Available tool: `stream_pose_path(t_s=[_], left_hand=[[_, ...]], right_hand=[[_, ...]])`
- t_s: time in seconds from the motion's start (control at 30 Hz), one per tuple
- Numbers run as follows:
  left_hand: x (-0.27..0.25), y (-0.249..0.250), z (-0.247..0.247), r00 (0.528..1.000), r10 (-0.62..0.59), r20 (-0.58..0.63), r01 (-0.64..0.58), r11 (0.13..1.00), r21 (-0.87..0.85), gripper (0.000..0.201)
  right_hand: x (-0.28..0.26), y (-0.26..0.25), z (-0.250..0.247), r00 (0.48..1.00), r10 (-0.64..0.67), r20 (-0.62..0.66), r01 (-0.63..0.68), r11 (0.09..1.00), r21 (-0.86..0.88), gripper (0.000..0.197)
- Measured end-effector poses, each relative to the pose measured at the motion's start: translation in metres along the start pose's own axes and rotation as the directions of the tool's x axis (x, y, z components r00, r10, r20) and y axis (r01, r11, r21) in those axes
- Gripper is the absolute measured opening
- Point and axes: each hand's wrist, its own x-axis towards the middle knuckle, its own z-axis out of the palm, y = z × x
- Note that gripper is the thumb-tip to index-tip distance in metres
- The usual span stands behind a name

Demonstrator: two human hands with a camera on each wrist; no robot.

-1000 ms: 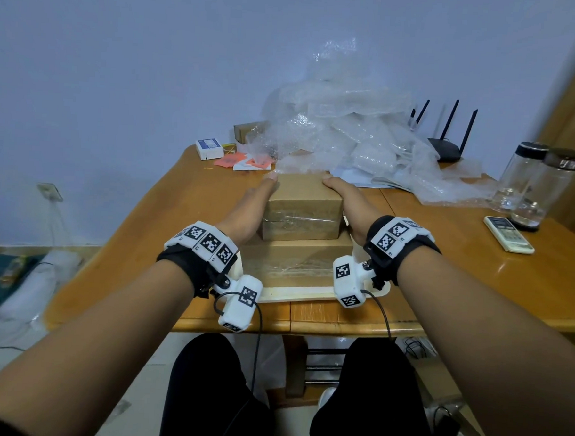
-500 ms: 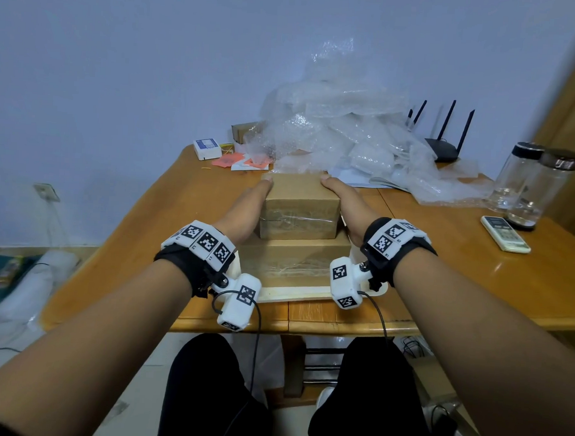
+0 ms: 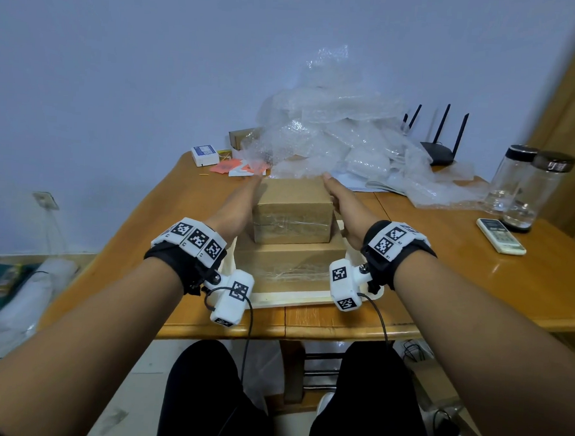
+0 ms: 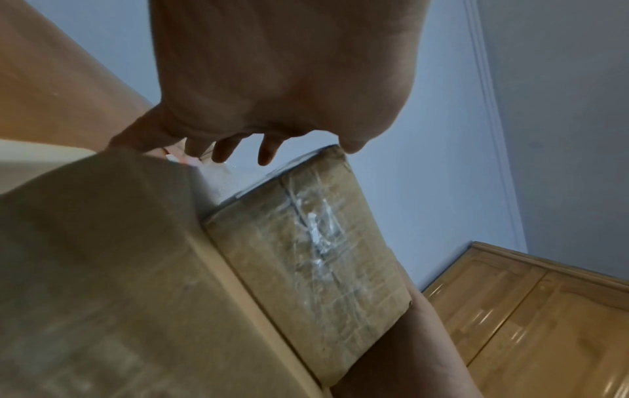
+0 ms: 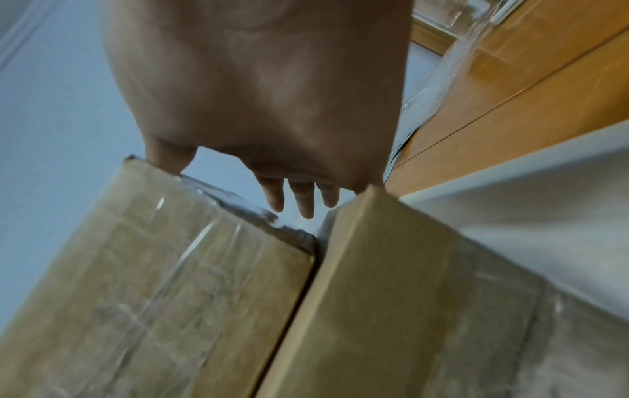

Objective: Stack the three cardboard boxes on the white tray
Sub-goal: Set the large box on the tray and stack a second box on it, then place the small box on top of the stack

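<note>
I hold my left hand point(image 3: 237, 205) and right hand point(image 3: 345, 207) flat, fingers straight, against the sides of the small box point(image 3: 293, 211). It sits on the larger box point(image 3: 290, 264) in the white tray point(image 3: 292, 299). Judged stage: seating the upper box; a third box is not identifiable. Next: release and check alignment. Wooden table point(image 3: 443, 276), bubble wrap point(image 3: 333, 137), pale wall.
</note>
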Motion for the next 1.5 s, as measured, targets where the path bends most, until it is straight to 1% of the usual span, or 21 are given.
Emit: stream_pose_path(t_s=[0.03, 0.07, 0.13, 0.17, 0.23, 0.27, 0.33, 0.43, 0.53, 0.6, 0.67, 0.73, 0.8, 0.87, 0.97, 1.13, 1.27, 1.33, 1.4, 1.43, 1.5], left_hand=[[-0.003, 0.008, -0.001, 0.999, 0.029, -0.038, -0.027, 0.999, 0.029, 0.041], [-0.005, 0.016, -0.003, 0.994, 0.079, -0.075, -0.074, 0.995, 0.069, 0.035], [-0.007, 0.028, -0.005, 0.978, 0.179, -0.108, -0.159, 0.973, 0.168, 0.039], [-0.007, 0.034, -0.005, 0.974, 0.202, -0.107, -0.174, 0.958, 0.229, 0.042], [0.004, 0.042, -0.004, 0.975, 0.216, -0.052, -0.188, 0.927, 0.324, 0.049], [0.013, 0.045, -0.002, 0.978, 0.207, -0.006, -0.192, 0.914, 0.359, 0.058], [0.024, 0.052, 0.005, 0.982, 0.187, 0.034, -0.182, 0.875, 0.449, 0.075], [0.043, 0.06, 0.018, 0.975, 0.202, 0.095, -0.219, 0.793, 0.568, 0.066], [0.056, 0.071, 0.033, 0.969, 0.183, 0.168, -0.247, 0.653, 0.716, 0.067], [0.066, 0.08, 0.038, 0.963, 0.121, 0.24, -0.266, 0.56, 0.785, 0.07], [0.079, 0.092, 0.041, 0.955, 0.018, 0.295, -0.261, 0.516, 0.816, 0.075], [0.093, 0.101, 0.035, 0.947, -0.108, 0.302, -0.193, 0.558, 0.807, 0.081], [0.111, 0.107, 0.025, 0.932, -0.258, 0.256, -0.038, 0.631, 0.775, 0.086], [0.132, 0.107, 0.01, 0.893, -0.361, 0.267, 0.054, 0.676, 0.735, 0.091], [0.163, 0.096, -0.015, 0.826, -0.447, 0.344, 0.134, 0.748, 0.65, 0.096], [0.21, 0.06, -0.034, 0.739, -0.512, 0.439, 0.237, 0.807, 0.541, 0.097], [0.244, 0.03, -0.034, 0.691, -0.521, 0.501, 0.296, 0.836, 0.461, 0.1], [0.259, 0.017, -0.031, 0.677, -0.518, 0.524, 0.322, 0.848, 0.422, 0.101], [0.271, 0.005, -0.024, 0.654, -0.521, 0.549, 0.336, 0.85, 0.406, 0.1], [0.277, -0.001, -0.02, 0.643, -0.521, 0.562, 0.342, 0.851, 0.399, 0.099], [0.289, -0.013, -0.012, 0.631, -0.518, 0.578, 0.359, 0.855, 0.375, 0.097]], right_hand=[[-0.001, -0.002, -0.002, 1.0, -0.006, -0.015, 0.006, 1.0, -0.028, 0.08], [-0.001, -0.005, -0.005, 0.999, -0.015, -0.043, 0.013, 0.999, -0.046, 0.083], [-0.001, -0.011, -0.012, 0.995, -0.025, -0.097, 0.022, 0.999, -0.04, 0.078], [0.0, -0.012, -0.017, 0.993, -0.029, -0.111, 0.025, 0.999, -0.037, 0.078], [0.004, -0.012, -0.025, 0.992, -0.008, -0.13, 0.002, 0.999, -0.047, 0.082], [0.006, -0.012, -0.03, 0.99, 0.007, -0.14, -0.015, 0.998, -0.053, 0.085], [0.011, -0.01, -0.037, 0.988, 0.041, -0.151, -0.051, 0.997, -0.064, 0.091], [0.017, -0.01, -0.048, 0.985, 0.045, -0.164, -0.058, 0.995, -0.08, 0.086], [0.03, -0.007, -0.058, 0.984, 0.021, -0.175, -0.043, 0.991, -0.123, 0.074], [0.037, -0.005, -0.063, 0.983, 0.015, -0.181, -0.043, 0.988, -0.149, 0.072], [0.048, -0.001, -0.07, 0.983, 0.029, -0.184, -0.058, 0.986, -0.154, 0.072], [0.059, 0.003, -0.078, 0.982, 0.037, -0.187, -0.065, 0.987, -0.146, 0.07], [0.071, 0.007, -0.086, 0.98, 0.052, -0.194, -0.079, 0.988, -0.135, 0.069], [0.085, 0.011, -0.091, 0.977, 0.073, -0.203, -0.098, 0.988, -0.116, 0.07], [0.105, 0.02, -0.096, 0.967, 0.127, -0.222, -0.141, 0.989, -0.051, 0.074], [0.132, 0.036, -0.097, 0.96, 0.179, -0.216, -0.173, 0.984, 0.049, 0.072], [0.15, 0.045, -0.098, 0.962, 0.184, -0.2, -0.174, 0.982, 0.068, 0.068], [0.16, 0.05, -0.1, 0.962, 0.191, -0.193, -0.179, 0.981, 0.08, 0.058], [0.167, 0.054, -0.101, 0.962, 0.196, -0.191, -0.183, 0.979, 0.085, 0.039], [0.171, 0.056, -0.101, 0.961, 0.197, -0.194, -0.184, 0.979, 0.085, 0.034], [0.178, 0.063, -0.099, 0.964, 0.187, -0.187, -0.173, 0.981, 0.086, 0.033]])
